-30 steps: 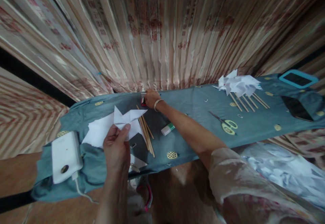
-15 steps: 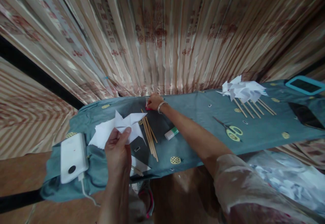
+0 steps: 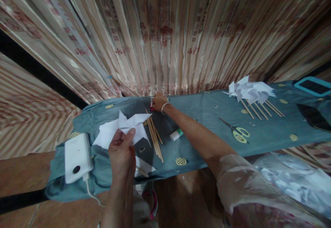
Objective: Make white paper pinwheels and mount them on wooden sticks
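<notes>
My left hand [image 3: 122, 149] is closed on a folded white paper pinwheel [image 3: 134, 122], pinching it between thumb and fingers above the teal cloth [image 3: 201, 117]. My right hand [image 3: 158, 102] reaches to the far edge of the cloth, fingers curled over a small red thing [image 3: 152, 108] that I cannot make out. Several thin wooden sticks [image 3: 154, 135] lie between the two hands. A glue stick with a green cap [image 3: 177, 134] lies under my right forearm.
White sheets [image 3: 106, 134] lie under the pinwheel. A white power bank [image 3: 77, 157] with a cable sits at the left. Yellow-handled scissors [image 3: 236, 131], a pile of finished pinwheels on sticks [image 3: 250, 91], a dark phone [image 3: 312, 116] and a blue-framed tablet [image 3: 314, 86] lie to the right. Striped curtain stands behind.
The view has shifted slightly. Both hands stay about where they were, the left still holding the pinwheel and the right still at the cloth's far edge.
</notes>
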A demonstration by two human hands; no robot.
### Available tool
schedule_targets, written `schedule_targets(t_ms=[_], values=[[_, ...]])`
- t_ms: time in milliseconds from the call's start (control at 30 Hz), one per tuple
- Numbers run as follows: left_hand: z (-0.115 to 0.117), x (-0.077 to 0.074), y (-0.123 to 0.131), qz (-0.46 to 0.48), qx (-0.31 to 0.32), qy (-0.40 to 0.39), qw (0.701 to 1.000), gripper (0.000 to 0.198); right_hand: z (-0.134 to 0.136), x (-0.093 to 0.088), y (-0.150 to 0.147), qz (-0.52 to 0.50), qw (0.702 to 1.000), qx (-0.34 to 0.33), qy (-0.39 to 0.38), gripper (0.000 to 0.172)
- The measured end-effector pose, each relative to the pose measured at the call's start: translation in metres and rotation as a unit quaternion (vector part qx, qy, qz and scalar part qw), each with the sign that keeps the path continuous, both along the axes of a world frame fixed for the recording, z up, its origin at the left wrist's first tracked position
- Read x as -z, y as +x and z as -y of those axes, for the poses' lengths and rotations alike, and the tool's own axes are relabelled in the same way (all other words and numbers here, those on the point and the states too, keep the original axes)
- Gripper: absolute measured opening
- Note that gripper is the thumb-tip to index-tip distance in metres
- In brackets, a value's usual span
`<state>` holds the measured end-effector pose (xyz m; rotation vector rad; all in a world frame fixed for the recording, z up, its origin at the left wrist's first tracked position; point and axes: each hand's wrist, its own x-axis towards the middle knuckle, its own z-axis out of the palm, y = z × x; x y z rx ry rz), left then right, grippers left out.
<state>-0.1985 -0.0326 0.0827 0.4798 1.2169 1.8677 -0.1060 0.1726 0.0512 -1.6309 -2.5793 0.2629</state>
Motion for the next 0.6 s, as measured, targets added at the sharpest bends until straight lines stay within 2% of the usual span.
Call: schedule_targets(t_ms=[300,600], values=[[-0.001,-0.002,0.003,0.021,-0.013,0.013,1.000,0.026,0.001,0.004,0.002,-0.010,1.000,-0.007,0.008,0.030],[0.001,-0.004,0.003,0.024,-0.015,0.013,1.000,0.024,-0.001,-0.010,0.013,0.013,0.999,-0.033,0.018,0.022]])
